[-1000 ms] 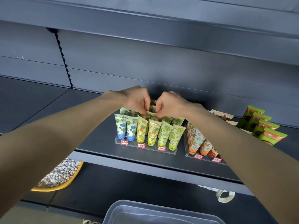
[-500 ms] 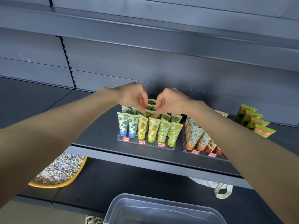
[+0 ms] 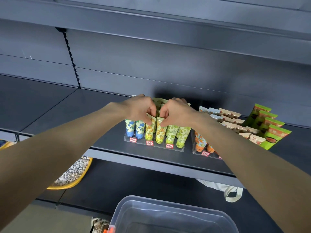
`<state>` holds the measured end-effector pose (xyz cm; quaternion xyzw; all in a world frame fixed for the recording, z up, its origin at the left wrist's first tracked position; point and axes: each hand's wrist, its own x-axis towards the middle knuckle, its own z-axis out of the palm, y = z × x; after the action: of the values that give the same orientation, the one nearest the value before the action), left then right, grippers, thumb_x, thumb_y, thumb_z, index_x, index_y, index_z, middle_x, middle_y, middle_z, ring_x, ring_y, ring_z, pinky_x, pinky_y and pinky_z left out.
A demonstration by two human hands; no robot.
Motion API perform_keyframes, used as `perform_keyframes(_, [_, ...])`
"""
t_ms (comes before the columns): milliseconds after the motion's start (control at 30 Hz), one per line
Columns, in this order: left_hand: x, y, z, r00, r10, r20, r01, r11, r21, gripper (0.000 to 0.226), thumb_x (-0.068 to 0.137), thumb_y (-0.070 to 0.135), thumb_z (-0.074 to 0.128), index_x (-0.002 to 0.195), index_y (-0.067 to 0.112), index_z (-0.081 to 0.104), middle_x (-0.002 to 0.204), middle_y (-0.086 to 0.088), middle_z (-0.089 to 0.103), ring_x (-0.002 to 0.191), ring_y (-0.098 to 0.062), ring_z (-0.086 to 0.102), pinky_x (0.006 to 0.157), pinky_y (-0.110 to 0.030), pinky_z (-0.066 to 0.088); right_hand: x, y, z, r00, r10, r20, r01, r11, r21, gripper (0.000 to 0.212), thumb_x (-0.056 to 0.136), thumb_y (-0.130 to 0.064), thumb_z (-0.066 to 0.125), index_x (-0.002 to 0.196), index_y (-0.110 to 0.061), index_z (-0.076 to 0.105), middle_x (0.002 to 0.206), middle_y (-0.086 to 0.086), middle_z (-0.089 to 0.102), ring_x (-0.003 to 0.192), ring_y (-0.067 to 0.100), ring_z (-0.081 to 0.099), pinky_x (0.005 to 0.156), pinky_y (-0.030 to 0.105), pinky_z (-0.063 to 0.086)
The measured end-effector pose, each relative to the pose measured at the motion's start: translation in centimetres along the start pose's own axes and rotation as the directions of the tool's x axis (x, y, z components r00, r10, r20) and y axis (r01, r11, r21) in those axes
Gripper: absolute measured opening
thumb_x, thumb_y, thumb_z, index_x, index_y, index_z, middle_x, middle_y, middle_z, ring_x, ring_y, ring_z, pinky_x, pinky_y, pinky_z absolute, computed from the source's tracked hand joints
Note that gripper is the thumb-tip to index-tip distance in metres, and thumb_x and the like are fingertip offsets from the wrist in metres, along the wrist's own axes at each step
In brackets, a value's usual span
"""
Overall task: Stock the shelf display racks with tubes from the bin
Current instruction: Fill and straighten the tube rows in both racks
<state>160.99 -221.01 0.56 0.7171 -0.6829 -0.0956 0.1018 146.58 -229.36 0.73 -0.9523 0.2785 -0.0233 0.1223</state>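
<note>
Looking down through the head camera, you have both arms stretched to the clear rack on the grey shelf. Your left hand pinches the flat crimped top of a yellow tube between thumb and curled fingers. Your right hand pinches the top of the neighbouring yellow tube the same way. Both tubes stand cap-down in the rack's front row, between the blue tubes on the left and the green tubes on the right. Your hands hide most of the rows behind.

These look like light, soft plastic tubes. The body will likely dent if squeezed, and the printed skin may be slick. The crimped end is probably the stiffest part, so taking hold at the top seems sound. Guide each one straight down so that the cap seats in its slot and does not tip its neighbours.

The bin sits below the shelf, close to you; you cannot tell whether it holds more tubes. A second rack of orange tubes stands just beside the first, on the right.
</note>
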Motion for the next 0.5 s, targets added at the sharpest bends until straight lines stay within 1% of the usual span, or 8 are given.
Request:
perform_keyframes(67, [0.19,-0.2,0.29,1.0,0.008,-0.017,-0.008,1.0,0.001,0.018,0.071,0.026,0.076,0.088,0.021,0.072,0.088,0.004,0.069,0.093,-0.014,0.052,0.084,-0.035,0.047,0.28,0.0,0.35,0.999,0.038,0.001,-0.038,0.999,0.002,0.026,0.067,-0.028,0.079,0.058,-0.034,0.055,0.095,0.003,0.061,0.102,0.032,0.051,0.097,0.044,0.04])
perform_keyframes(133, [0.27,-0.17,0.44,0.999,0.018,-0.033,-0.017,1.0,0.009,0.015,0.07,0.026,0.076,0.084,0.02,0.072,0.082,0.001,0.069,0.088,-0.016,0.054,0.08,-0.037,0.048,0.36,-0.03,0.45,0.999,0.043,-0.002,-0.043,0.999,0.005,0.029,0.067,-0.026,0.079,0.056,-0.034,0.053,0.096,0.005,0.061,0.101,0.032,0.052,0.094,0.044,0.043])
perform_keyframes(200, [0.33,-0.09,0.53,0.999,0.021,-0.043,-0.02,1.0,0.02,0.012,0.071,0.026,0.076,0.08,0.02,0.071,0.073,0.003,0.065,0.081,-0.016,0.051,0.073,-0.034,0.046,0.41,-0.05,0.41,0.999,0.04,-0.007,-0.04,0.999,0.005,0.03,0.067,-0.024,0.079,0.055,-0.034,0.053,0.095,0.004,0.062,0.099,0.032,0.054,0.093,0.043,0.045])
perform_keyframes(267, [0.37,0.03,0.54,0.998,0.025,-0.055,-0.023,0.999,0.039,0.009,0.071,0.027,0.075,0.077,0.022,0.07,0.065,0.009,0.057,0.075,-0.013,0.045,0.068,-0.03,0.041,0.45,-0.05,0.35,0.999,0.036,-0.018,-0.036,0.999,-0.01,0.031,0.066,-0.023,0.079,0.053,-0.033,0.053,0.093,0.004,0.062,0.098,0.033,0.054,0.092,0.043,0.046])
perform_keyframes(400, [0.45,0.15,0.63,0.997,0.032,-0.07,-0.027,0.997,0.069,0.01,0.071,0.028,0.075,0.075,0.022,0.068,0.061,0.014,0.051,0.074,-0.012,0.043,0.068,-0.028,0.036,0.51,0.01,0.38,0.999,0.03,-0.025,-0.031,0.998,-0.049,0.031,0.067,-0.023,0.078,0.053,-0.032,0.052,0.091,0.003,0.061,0.097,0.033,0.053,0.093,0.043,0.044])
perform_keyframes(500, [0.53,0.1,0.7,0.997,0.029,-0.066,-0.025,0.998,0.056,0.011,0.071,0.028,0.076,0.072,0.026,0.066,0.062,0.014,0.051,0.074,-0.012,0.042,0.069,-0.029,0.038,0.46,0.01,0.4,0.999,0.031,-0.013,-0.032,0.998,-0.055,0.031,0.068,-0.023,0.079,0.054,-0.032,0.052,0.091,0.002,0.061,0.097,0.032,0.053,0.094,0.044,0.043])
